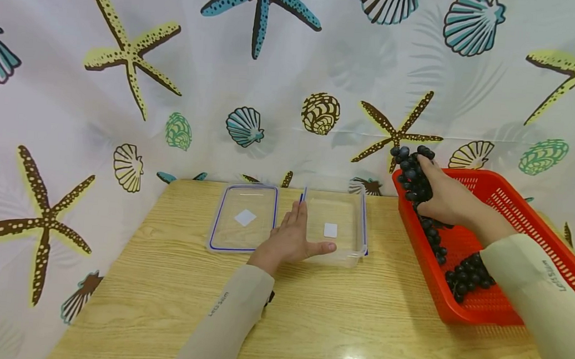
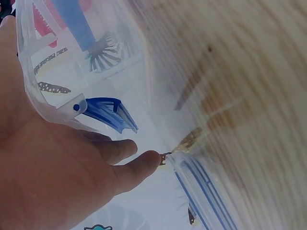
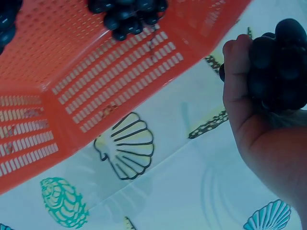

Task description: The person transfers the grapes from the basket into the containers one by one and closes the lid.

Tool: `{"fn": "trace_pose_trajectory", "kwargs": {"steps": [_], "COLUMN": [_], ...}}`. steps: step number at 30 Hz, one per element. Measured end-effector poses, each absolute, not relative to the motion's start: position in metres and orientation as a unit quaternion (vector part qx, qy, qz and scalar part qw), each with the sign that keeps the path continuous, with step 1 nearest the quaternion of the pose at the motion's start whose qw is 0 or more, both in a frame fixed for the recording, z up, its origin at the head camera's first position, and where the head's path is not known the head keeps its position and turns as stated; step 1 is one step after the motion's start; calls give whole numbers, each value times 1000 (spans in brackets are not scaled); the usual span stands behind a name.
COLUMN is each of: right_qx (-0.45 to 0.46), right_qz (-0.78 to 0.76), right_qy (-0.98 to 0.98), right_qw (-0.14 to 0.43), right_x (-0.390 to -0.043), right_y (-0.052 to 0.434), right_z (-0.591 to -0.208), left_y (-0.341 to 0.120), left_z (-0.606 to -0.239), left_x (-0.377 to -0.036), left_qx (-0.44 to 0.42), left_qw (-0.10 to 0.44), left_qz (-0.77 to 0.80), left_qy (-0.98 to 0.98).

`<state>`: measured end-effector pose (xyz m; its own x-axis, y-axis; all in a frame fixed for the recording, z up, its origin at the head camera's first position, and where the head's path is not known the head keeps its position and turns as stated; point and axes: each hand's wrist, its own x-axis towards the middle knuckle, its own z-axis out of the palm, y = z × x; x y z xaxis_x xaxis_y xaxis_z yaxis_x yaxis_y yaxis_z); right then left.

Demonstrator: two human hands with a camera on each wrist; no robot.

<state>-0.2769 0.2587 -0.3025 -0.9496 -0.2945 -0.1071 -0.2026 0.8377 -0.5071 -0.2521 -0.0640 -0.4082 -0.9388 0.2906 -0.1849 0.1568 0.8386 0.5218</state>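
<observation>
Small lettering on each sleeve (image 1: 223,308) is too blurred to read.

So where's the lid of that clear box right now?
In the head view the lid lies flat on the table, just left of the box, with the left hand between them.

Left hand (image 1: 290,238) flat; right hand (image 1: 443,199) raised, clenched.
</observation>
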Motion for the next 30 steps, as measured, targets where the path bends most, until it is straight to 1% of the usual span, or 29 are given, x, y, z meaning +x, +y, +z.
{"fn": "trace_pose_trajectory", "kwargs": {"steps": [19, 25, 30], "right_qx": [-139, -145, -154], "right_qz": [-263, -298, -289], "right_qy": [951, 940, 942], "right_qw": [83, 85, 74], "right_x": [-272, -269, -267], "right_y": [209, 187, 170], "right_z": [-298, -302, -306], "left_y": [-64, -65, -64], "left_z": [-412, -409, -410], "left_x": [-255, -254, -254], "left_qx": [112, 108, 108], "left_qw": [131, 141, 142], "left_qz": [258, 261, 260], "left_qy": [951, 949, 949]}}
